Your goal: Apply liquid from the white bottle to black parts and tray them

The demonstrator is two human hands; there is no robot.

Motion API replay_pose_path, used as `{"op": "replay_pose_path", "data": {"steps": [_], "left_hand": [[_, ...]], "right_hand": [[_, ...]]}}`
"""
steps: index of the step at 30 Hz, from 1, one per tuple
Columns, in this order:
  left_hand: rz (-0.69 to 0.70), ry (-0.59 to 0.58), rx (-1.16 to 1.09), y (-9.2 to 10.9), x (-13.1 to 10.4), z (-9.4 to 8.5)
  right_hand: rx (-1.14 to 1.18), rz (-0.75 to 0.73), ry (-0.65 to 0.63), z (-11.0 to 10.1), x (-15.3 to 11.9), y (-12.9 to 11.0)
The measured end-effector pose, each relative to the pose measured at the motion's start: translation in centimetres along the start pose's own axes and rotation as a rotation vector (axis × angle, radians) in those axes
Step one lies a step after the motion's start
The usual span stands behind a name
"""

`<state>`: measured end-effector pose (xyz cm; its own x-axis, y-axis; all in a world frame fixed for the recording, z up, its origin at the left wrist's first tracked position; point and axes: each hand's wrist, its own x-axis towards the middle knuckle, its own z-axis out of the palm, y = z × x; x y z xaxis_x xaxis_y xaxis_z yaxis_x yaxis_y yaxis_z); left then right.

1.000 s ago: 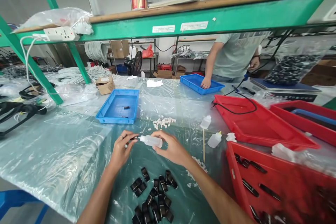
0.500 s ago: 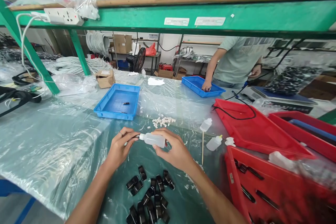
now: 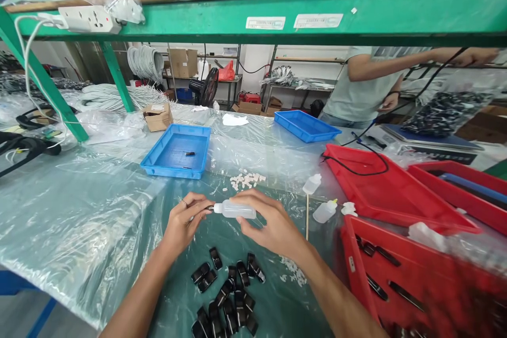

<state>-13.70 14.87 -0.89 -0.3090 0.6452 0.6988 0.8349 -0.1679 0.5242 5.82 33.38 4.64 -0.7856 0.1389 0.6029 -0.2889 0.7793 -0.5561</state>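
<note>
My right hand (image 3: 273,222) is closed round a translucent white squeeze bottle (image 3: 240,209), which lies sideways with its nozzle end to the left. My left hand (image 3: 184,222) has its fingers pinched at that nozzle end, on a small dark piece mostly hidden by the fingertips. Below the hands, several black glossy parts (image 3: 233,296) lie in a loose pile on the plastic-covered table. Small white pieces (image 3: 246,179) are scattered just beyond the bottle.
Two blue trays (image 3: 174,161) (image 3: 307,125) stand farther back. At the right are red trays (image 3: 380,187), small bottles (image 3: 325,212) (image 3: 312,184) and a wooden stick (image 3: 307,216). A green shelf beam (image 3: 198,26) crosses above. Another person (image 3: 352,92) stands across the table.
The bottle has levelled out and shifted slightly right in my right hand. Across the table, the other person's hand has left the blue tray and reaches up to the right.
</note>
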Motion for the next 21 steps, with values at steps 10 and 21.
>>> {"op": "replay_pose_path", "data": {"steps": [10, 21], "left_hand": [[0.008, -0.002, -0.025, 0.3, 0.0, -0.2], [-0.015, -0.036, -0.100, 0.5, -0.1, -0.5]], "right_hand": [[-0.188, -0.065, -0.046, -0.3, -0.3, -1.0], [-0.066, -0.007, -0.038, -0.5, -0.2, -1.5]]}}
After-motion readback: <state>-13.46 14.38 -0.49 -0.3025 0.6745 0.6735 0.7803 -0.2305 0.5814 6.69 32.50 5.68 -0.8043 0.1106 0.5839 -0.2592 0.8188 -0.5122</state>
